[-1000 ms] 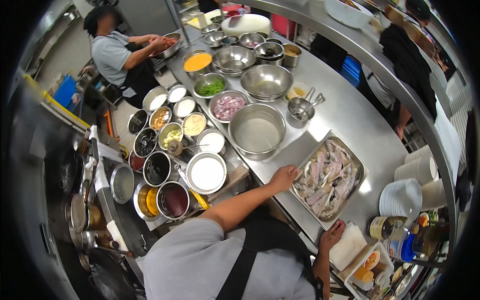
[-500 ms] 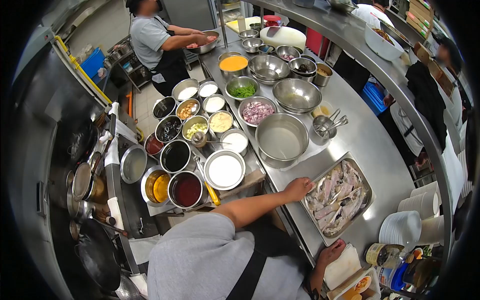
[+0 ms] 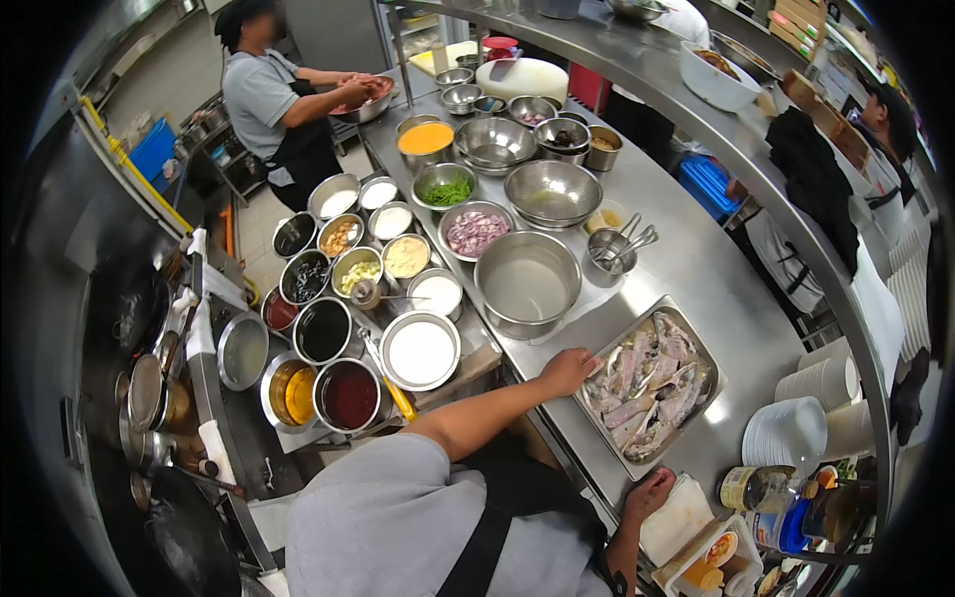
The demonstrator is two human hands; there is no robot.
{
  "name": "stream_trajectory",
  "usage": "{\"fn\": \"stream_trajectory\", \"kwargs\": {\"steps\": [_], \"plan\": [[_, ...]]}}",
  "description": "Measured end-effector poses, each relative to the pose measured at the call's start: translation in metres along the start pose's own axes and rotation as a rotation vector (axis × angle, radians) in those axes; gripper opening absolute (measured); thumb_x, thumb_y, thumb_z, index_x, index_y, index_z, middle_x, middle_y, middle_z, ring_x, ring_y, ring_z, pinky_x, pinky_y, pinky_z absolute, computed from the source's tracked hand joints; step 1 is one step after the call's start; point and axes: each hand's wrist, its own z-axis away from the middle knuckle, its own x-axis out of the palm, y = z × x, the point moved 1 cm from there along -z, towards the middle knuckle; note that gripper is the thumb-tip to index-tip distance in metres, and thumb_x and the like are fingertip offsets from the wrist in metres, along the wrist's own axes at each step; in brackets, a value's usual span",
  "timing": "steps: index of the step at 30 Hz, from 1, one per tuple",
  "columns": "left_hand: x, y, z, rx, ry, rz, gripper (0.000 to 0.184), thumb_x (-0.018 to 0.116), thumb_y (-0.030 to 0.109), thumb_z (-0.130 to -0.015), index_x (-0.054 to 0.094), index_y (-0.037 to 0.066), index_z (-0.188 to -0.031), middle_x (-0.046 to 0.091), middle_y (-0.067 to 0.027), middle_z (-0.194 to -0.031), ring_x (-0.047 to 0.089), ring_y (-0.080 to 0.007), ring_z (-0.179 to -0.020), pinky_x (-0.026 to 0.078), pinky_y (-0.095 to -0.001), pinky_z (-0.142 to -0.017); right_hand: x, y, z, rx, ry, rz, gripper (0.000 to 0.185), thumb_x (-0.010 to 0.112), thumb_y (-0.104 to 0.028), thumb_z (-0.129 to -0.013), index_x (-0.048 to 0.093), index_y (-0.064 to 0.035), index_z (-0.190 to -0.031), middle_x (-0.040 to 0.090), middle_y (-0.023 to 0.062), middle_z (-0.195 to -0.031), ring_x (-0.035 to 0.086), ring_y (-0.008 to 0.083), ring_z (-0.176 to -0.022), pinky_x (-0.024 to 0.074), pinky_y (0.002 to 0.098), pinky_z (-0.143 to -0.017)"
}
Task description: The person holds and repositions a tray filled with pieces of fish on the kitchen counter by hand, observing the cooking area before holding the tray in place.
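Note:
A metal tray (image 3: 686, 423) of pale, grey-skinned fish pieces (image 3: 652, 383) lies on the steel counter in front of me. My left hand (image 3: 570, 373) is at the tray's left rim, its fingers closed over the edge. My right hand (image 3: 649, 493) is beside the tray's near corner with its fingers curled in. Whether it touches the tray or has something in it, I cannot tell. Just beyond my right hand is a stack of white sheets or cloths (image 3: 676, 522). A large steel pot of clear liquid (image 3: 527, 323) stands beyond the tray.
Pots of sauces and powders crowd the left, including white powder (image 3: 421, 350). Steel bowls hold chopped onion (image 3: 479, 232) and greens (image 3: 446, 189). Ladles stand in a pot (image 3: 612, 264). Stacked bowls (image 3: 786, 433) are at right, under a steel shelf (image 3: 686, 90). A co-worker (image 3: 264, 109) handles meat.
My view has shifted, so the counter's contents appear further left. Both my hands stay near the tray, in much the same positions. The co-worker's hands have moved a little over the meat bowl.

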Motion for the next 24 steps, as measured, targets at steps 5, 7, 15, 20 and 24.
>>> {"fn": "stream_trajectory", "kwargs": {"steps": [5, 7, 15, 20, 24], "plan": [[-0.001, 0.006, 0.014, -0.076, -0.057, 0.022, 0.035, 0.055, 0.034, -0.090, 0.059, 0.000, -0.081, 0.055, -0.0176, -0.064, 0.053, -0.0290, -0.059, 0.043, -0.0387, -0.060, 0.002, -0.010, -0.001, 0.029, 0.034, 0.032, 0.025, 0.044, -0.024, -0.095, 0.053, -0.0009, -0.094, 0.055, 0.0144, -0.082, 0.054, 0.0293, -0.076, 0.0430, 0.0375, -0.073], [-0.002, 0.006, 0.011, -0.068, -0.046, 0.040, 0.035, 0.055, 0.033, -0.090, 0.059, 0.000, -0.080, 0.055, -0.0174, -0.063, 0.052, -0.0288, -0.059, 0.042, -0.0387, -0.060, 0.003, -0.010, 0.000, 0.016, 0.047, 0.034, 0.025, 0.044, -0.024, -0.095, 0.053, -0.0008, -0.094, 0.056, 0.0145, -0.082, 0.054, 0.0296, -0.076, 0.0433, 0.0378, -0.073], [-0.012, 0.007, -0.006, -0.017, -0.073, -0.014, 0.034, 0.054, 0.033, -0.091, 0.059, 0.001, -0.081, 0.056, -0.0182, -0.064, 0.053, -0.0312, -0.060, 0.043, -0.0389, -0.061, 0.000, -0.007, 0.000, 0.036, 0.012, 0.036, 0.025, 0.045, -0.024, -0.094, 0.054, -0.0003, -0.094, 0.056, 0.0151, -0.083, 0.055, 0.0296, -0.077, 0.0434, 0.0379, -0.072], [0.000, 0.000, 0.008, -0.021, -0.033, -0.016, 0.034, 0.054, 0.032, -0.091, 0.058, 0.000, -0.080, 0.056, -0.0188, -0.065, 0.051, -0.0339, -0.060, 0.042, -0.0400, -0.061, 0.004, -0.002, -0.001, 0.014, 0.032, 0.012, 0.024, 0.046, -0.024, -0.094, 0.054, -0.0011, -0.094, 0.056, 0.0146, -0.082, 0.055, 0.0289, -0.075, 0.0435, 0.0369, -0.070], [0.000, 0.005, 0.016, -0.067, -0.046, 0.025, 0.034, 0.054, 0.032, -0.091, 0.058, 0.000, -0.080, 0.055, -0.0191, -0.065, 0.052, -0.0336, -0.061, 0.042, -0.0402, -0.062, 0.003, -0.009, 0.002, 0.008, 0.046, 0.036, 0.023, 0.046, -0.024, -0.093, 0.054, -0.0015, -0.093, 0.056, 0.0142, -0.081, 0.055, 0.0286, -0.074, 0.0438, 0.0366, -0.069]]}}
